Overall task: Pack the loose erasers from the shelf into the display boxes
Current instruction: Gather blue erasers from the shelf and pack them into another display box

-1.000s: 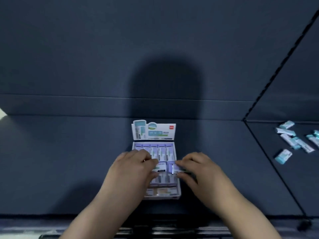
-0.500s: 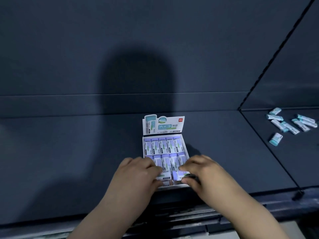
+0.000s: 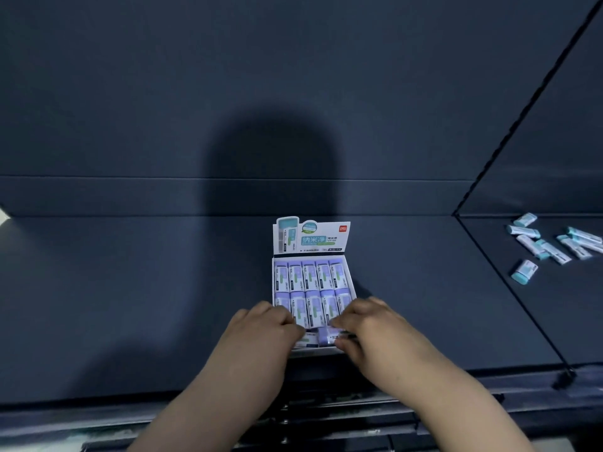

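Observation:
A white display box (image 3: 351, 279) with an upright printed flap (image 3: 311, 237) stands on the dark shelf, near its front edge. Two rows of purple-sleeved erasers (image 3: 310, 275) fill its far part. My left hand (image 3: 261, 337) and my right hand (image 3: 375, 331) are over the box's near end with fingers curled. Between their fingertips lies a purple eraser (image 3: 324, 340) in the front row, which both hands pinch. The near wall of the box is hidden by my hands.
Several loose teal-and-white erasers (image 3: 551, 246) lie scattered on the shelf section at the right, past a dark diagonal seam (image 3: 509, 288). One of them (image 3: 524, 271) lies apart, nearer to me. The shelf's front edge (image 3: 424, 386) runs below my wrists.
The view has shifted, so the box sits further right and nearer the shelf edge in frame. My hands have slid from the box's middle to its front row.

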The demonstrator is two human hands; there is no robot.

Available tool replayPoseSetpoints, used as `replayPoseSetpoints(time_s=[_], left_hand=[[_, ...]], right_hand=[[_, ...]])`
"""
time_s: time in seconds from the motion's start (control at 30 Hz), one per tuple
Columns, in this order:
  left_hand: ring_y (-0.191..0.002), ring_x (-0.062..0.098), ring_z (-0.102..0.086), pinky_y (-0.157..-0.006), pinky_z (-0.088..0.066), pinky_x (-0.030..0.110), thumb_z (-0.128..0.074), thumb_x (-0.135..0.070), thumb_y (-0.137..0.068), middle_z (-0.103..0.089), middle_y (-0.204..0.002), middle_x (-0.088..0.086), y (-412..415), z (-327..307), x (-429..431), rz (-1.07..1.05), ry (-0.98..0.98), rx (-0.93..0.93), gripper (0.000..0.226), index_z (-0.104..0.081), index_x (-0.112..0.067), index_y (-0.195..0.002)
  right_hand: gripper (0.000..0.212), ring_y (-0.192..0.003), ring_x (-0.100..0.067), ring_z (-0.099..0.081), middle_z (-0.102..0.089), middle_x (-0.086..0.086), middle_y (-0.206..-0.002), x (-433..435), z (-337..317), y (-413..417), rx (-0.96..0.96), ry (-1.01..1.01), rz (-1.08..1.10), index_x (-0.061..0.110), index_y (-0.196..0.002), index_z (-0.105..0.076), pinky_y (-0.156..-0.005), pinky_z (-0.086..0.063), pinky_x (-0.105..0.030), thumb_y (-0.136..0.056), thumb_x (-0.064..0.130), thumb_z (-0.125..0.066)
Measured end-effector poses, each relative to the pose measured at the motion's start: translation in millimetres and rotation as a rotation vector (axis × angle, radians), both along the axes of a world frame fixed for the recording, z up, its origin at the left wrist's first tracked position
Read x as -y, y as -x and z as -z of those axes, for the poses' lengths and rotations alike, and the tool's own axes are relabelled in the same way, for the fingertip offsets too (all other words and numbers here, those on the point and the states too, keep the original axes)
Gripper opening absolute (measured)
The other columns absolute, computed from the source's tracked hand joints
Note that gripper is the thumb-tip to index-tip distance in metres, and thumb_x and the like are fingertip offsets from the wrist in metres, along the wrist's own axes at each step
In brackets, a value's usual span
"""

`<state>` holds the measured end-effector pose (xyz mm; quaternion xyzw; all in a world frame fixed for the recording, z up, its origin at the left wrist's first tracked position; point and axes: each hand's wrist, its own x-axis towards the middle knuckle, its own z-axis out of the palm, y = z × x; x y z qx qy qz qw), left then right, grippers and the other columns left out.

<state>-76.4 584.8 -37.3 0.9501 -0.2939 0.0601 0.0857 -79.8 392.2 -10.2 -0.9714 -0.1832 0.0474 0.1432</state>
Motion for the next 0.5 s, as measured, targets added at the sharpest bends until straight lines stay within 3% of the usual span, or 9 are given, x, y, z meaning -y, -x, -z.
replayPoseSetpoints(time_s=[0.1,0.17,0.27,0.33,0.4,0.5], left_hand=[[-0.064,0.006,-0.060,-0.049,-0.038,0.021,-0.081,-0.015,-0.024,-0.061,-0.069,-0.020,2,-3,-2,0.026,0.003,0.010,0.057,-0.072,-0.039,-0.074],[-0.063,0.005,-0.060,-0.050,-0.034,0.020,-0.072,-0.018,-0.031,-0.061,-0.068,-0.020,3,-7,-2,0.050,0.006,0.021,0.047,-0.072,-0.040,-0.073],[-0.060,0.005,-0.061,-0.049,-0.031,0.020,-0.055,-0.018,-0.035,-0.061,-0.065,-0.018,3,-11,0,0.061,-0.010,0.001,0.044,-0.073,-0.040,-0.069],[-0.060,0.007,-0.061,-0.047,-0.033,0.020,-0.064,-0.022,-0.032,-0.063,-0.065,-0.017,3,-14,0,0.067,-0.050,-0.012,0.036,-0.073,-0.039,-0.063],[-0.060,0.009,-0.062,-0.046,-0.040,0.021,-0.079,-0.023,-0.019,-0.063,-0.063,-0.015,3,-14,0,0.037,-0.097,-0.026,0.039,-0.071,-0.035,-0.056],[-0.060,0.011,-0.062,-0.047,-0.043,0.023,-0.083,-0.019,-0.012,-0.062,-0.063,-0.013,4,-15,1,-0.020,-0.088,-0.038,0.045,-0.071,-0.031,-0.054]], right_hand=[[0.032,-0.116,-0.014,-0.041,-0.053,0.008,-0.118,1,2,4,0.027,-0.023,-0.012,0.029,-0.123,-0.054,-0.096,-0.038,-0.025,-0.093,0.031,-0.046],[0.032,-0.114,-0.012,-0.043,-0.053,0.011,-0.116,4,5,7,0.037,-0.034,-0.015,0.033,-0.123,-0.054,-0.094,-0.038,-0.023,-0.092,0.030,-0.048],[0.023,-0.089,-0.013,-0.059,-0.061,0.013,-0.091,5,8,9,0.111,0.021,-0.017,0.033,-0.099,-0.068,-0.073,-0.051,-0.028,-0.080,0.033,-0.057],[0.020,-0.071,-0.011,-0.061,-0.059,0.015,-0.076,4,9,11,0.148,0.081,-0.008,0.032,-0.078,-0.071,-0.057,-0.052,-0.024,-0.066,0.041,-0.058],[0.020,-0.068,-0.010,-0.060,-0.057,0.014,-0.074,2,12,13,0.167,0.124,-0.002,0.031,-0.072,-0.070,-0.054,-0.050,-0.023,-0.061,0.044,-0.059],[0.021,-0.069,-0.010,-0.059,-0.057,0.013,-0.076,2,11,16,0.203,0.142,-0.006,0.030,-0.074,-0.068,-0.056,-0.048,-0.023,-0.058,0.044,-0.067]])
